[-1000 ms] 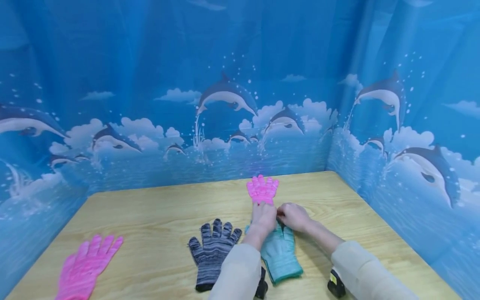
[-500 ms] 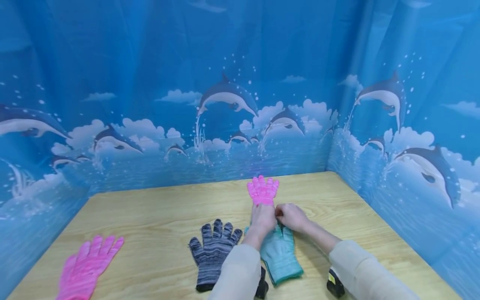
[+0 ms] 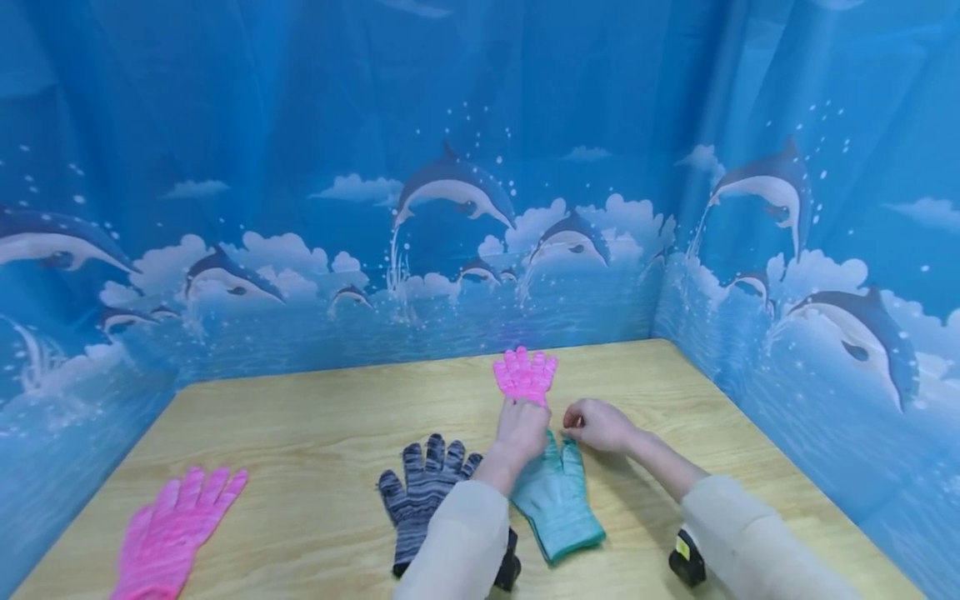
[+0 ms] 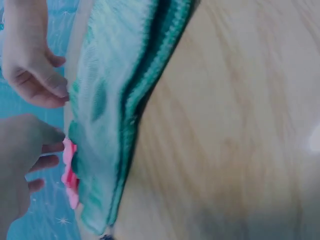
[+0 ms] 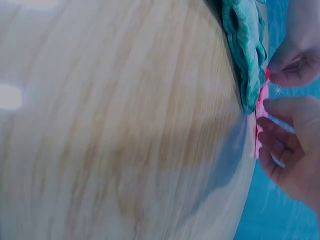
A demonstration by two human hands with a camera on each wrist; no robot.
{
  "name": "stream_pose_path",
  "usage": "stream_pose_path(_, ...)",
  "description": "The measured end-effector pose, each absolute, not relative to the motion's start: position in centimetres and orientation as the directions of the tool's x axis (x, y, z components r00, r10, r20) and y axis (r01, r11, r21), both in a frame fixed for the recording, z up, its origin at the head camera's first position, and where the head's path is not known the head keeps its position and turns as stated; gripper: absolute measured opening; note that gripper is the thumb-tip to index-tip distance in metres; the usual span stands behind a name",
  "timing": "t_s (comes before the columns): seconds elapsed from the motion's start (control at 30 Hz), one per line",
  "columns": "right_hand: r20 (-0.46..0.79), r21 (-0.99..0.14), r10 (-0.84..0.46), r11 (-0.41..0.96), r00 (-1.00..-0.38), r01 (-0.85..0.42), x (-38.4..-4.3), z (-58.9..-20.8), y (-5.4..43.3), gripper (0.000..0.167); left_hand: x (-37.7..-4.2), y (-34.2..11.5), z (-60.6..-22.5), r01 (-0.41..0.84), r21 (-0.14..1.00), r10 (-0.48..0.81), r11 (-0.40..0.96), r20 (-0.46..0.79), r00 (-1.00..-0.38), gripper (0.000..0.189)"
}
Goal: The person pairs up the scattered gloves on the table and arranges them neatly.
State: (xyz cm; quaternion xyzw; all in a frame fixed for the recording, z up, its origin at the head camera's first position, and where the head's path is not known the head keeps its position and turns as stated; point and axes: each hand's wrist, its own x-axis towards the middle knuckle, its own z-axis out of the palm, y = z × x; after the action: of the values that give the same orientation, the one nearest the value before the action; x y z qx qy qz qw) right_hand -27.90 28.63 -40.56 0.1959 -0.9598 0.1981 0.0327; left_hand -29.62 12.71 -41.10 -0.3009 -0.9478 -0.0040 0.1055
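Note:
A teal knit glove (image 3: 558,504) lies on the table, cuff toward me and fingers pointing away. My left hand (image 3: 522,429) is over its finger end on the left, hiding part of it; in the left wrist view the fingers (image 4: 46,162) are spread and relaxed beside the teal edge. To the right, my right hand (image 3: 603,427) is just beyond a teal fingertip, with a small gap between thumb and bent fingers. Seen from the right wrist, those fingers (image 5: 280,145) are loosely bent with nothing between them. A pink glove (image 3: 525,375) lies beyond my left hand.
A grey-and-black striped glove (image 3: 427,496) lies left of the teal one, partly under the left sleeve (image 3: 465,542). Another pink glove (image 3: 176,533) is at the table's front left. Dolphin-printed curtains (image 3: 450,325) border the wooden table (image 3: 300,433).
My right hand has come off the teal glove's finger, moving slightly right and apart from the left hand. The left hand has shifted a little left, and more of the teal fingers shows.

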Motion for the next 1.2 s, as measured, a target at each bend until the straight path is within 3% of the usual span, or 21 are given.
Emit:
stream_pose_path(0.2, 0.135, -0.273, -0.484, 0.821, -0.864, -0.502, -27.6, -40.4, 29.3, 0.006, -28.9, 12.3, -40.0, 0.696, -0.187, 0.717, 0.693, 0.086, -0.691, 0.006)
stream_pose_path(0.57, 0.159, -0.254, -0.555, 0.777, -0.817, -0.577, -27.6, -41.3, 29.8, 0.010, -28.7, 12.0, -40.5, 0.723, -0.167, 0.739, 0.670, 0.051, -0.672, 0.010)
stream_pose_path(0.77, 0.287, -0.174, -0.636, 0.701, -0.717, -0.691, -27.4, -41.4, 30.0, 0.013, -28.8, 11.9, -40.7, 0.744, -0.162, 0.759, 0.648, 0.063, -0.648, 0.011)
stream_pose_path(0.93, 0.325, -0.091, -0.680, 0.669, -0.658, -0.737, -26.8, -41.5, 30.1, 0.016, -28.8, 11.9, -40.8, 0.756, -0.157, 0.770, 0.635, 0.060, -0.635, 0.008)
stream_pose_path(1.1, 0.334, -0.089, -0.692, 0.652, -0.640, -0.753, -26.3, -41.4, 30.1, 0.014, -28.9, 11.8, -40.8, 0.763, -0.175, 0.781, 0.623, 0.079, -0.620, 0.008)
stream_pose_path(1.2, 0.316, -0.124, -0.675, 0.667, -0.667, -0.734, -25.9, -41.5, 30.1, 0.011, -28.8, 11.8, -40.9, 0.766, -0.174, 0.785, 0.619, 0.090, -0.613, 0.007)
